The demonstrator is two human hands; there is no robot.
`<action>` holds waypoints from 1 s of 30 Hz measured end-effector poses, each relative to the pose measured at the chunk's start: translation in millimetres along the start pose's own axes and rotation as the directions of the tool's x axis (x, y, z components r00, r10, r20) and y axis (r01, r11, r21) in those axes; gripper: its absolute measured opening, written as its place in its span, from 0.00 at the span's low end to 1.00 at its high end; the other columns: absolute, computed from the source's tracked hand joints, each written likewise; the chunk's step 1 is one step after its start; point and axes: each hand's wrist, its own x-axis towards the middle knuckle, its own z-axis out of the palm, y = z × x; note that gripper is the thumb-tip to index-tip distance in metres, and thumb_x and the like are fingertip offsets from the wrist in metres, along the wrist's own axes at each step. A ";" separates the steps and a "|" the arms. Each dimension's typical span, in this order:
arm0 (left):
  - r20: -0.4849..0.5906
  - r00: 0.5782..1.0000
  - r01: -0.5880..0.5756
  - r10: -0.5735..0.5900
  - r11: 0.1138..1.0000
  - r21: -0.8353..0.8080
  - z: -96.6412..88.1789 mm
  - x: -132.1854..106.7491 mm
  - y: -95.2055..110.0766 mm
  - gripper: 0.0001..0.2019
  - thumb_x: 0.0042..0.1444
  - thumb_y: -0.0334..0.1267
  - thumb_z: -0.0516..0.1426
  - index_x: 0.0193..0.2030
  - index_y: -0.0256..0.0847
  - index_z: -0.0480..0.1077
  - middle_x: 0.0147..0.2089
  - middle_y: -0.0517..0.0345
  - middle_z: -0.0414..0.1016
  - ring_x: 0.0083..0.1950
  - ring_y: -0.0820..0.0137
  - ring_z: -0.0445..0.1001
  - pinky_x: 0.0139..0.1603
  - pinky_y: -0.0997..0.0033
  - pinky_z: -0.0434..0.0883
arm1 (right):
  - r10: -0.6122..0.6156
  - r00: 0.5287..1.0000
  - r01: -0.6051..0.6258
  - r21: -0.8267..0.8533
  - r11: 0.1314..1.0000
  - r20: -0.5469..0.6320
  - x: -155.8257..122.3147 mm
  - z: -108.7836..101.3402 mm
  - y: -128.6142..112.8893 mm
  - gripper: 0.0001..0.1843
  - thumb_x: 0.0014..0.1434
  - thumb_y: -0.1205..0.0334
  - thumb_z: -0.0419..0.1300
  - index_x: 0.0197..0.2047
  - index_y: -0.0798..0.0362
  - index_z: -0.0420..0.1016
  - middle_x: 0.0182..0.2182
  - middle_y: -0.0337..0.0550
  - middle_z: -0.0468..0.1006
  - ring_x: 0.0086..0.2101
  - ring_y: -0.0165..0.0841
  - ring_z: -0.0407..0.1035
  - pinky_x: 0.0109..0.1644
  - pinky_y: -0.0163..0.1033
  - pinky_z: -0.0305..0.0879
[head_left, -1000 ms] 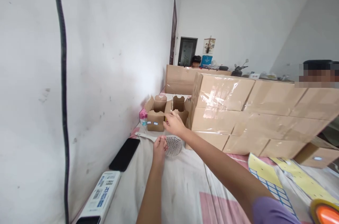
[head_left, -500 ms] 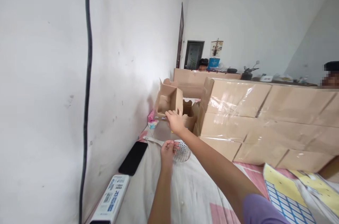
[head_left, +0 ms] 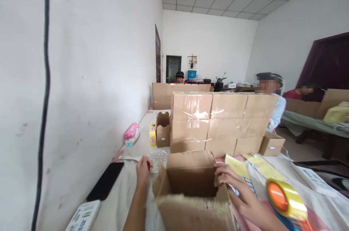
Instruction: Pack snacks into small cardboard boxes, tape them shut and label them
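Note:
In front of me an open-topped cardboard box (head_left: 195, 212) stands with its flaps raised. My right hand (head_left: 240, 189) grips the right edge of this box, fingers over the flap and thumb side hidden. Left of the box lies a white perforated skimmer (head_left: 158, 159), its handle pointing left toward the wall. My left hand (head_left: 143, 172) is at the skimmer's neck, with the fingers curled closed around it; the fingertips partly hide the grip. The skimmer's bowl is close to the box's left flap.
Taped cartons (head_left: 191, 132) form a wall ahead. Beside them stand a smaller open box (head_left: 163, 138) and a yellow pack (head_left: 152, 134). A phone (head_left: 106, 182) and a pink packet (head_left: 131, 134) lie at left, a tape roll (head_left: 286, 198) at right. Other people sit beyond.
My right hand has brought the cardboard box from the far left back toward me and set it in front. My left hand stays at the skimmer. The view has turned right.

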 end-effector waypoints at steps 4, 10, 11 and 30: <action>0.012 0.999 -0.037 0.036 0.998 0.058 3.6 -7.7 -1.9 0.23 0.49 0.57 0.67 0.36 0.36 0.74 0.26 0.64 0.71 0.22 0.77 0.66 0.21 0.77 0.61 | 0.282 0.927 -0.267 0.091 0.959 -0.246 -68.9 -7.6 46.4 0.15 0.69 0.52 0.53 0.36 0.49 0.76 0.58 0.53 0.73 0.62 0.45 0.66 0.63 0.51 0.68; -0.005 1.000 -0.015 0.016 0.986 0.165 1.7 -25.4 -0.6 0.28 0.38 0.57 0.71 0.40 0.35 0.78 0.43 0.45 0.83 0.46 0.58 0.81 0.33 0.73 0.72 | 0.669 0.663 -0.425 0.566 0.707 -0.337 -74.7 53.1 69.7 0.33 0.67 0.37 0.50 0.67 0.46 0.63 0.67 0.52 0.66 0.67 0.42 0.59 0.68 0.50 0.62; -0.015 1.000 -0.011 0.014 0.984 0.177 0.2 -28.6 -0.7 0.27 0.39 0.56 0.70 0.40 0.35 0.78 0.44 0.44 0.83 0.47 0.58 0.81 0.34 0.73 0.72 | 0.694 0.646 -0.430 0.600 0.674 -0.317 -72.6 61.7 71.4 0.34 0.66 0.36 0.50 0.67 0.47 0.63 0.67 0.52 0.66 0.67 0.42 0.59 0.69 0.50 0.61; -0.120 0.985 -0.113 0.125 0.988 0.103 -25.0 -13.7 -21.0 0.18 0.45 0.55 0.65 0.33 0.45 0.69 0.33 0.55 0.81 0.38 0.58 0.82 0.49 0.52 0.79 | 0.724 0.652 -0.396 0.714 0.577 -0.224 -75.9 87.2 88.0 0.29 0.64 0.35 0.52 0.55 0.49 0.71 0.57 0.51 0.74 0.59 0.45 0.67 0.66 0.49 0.62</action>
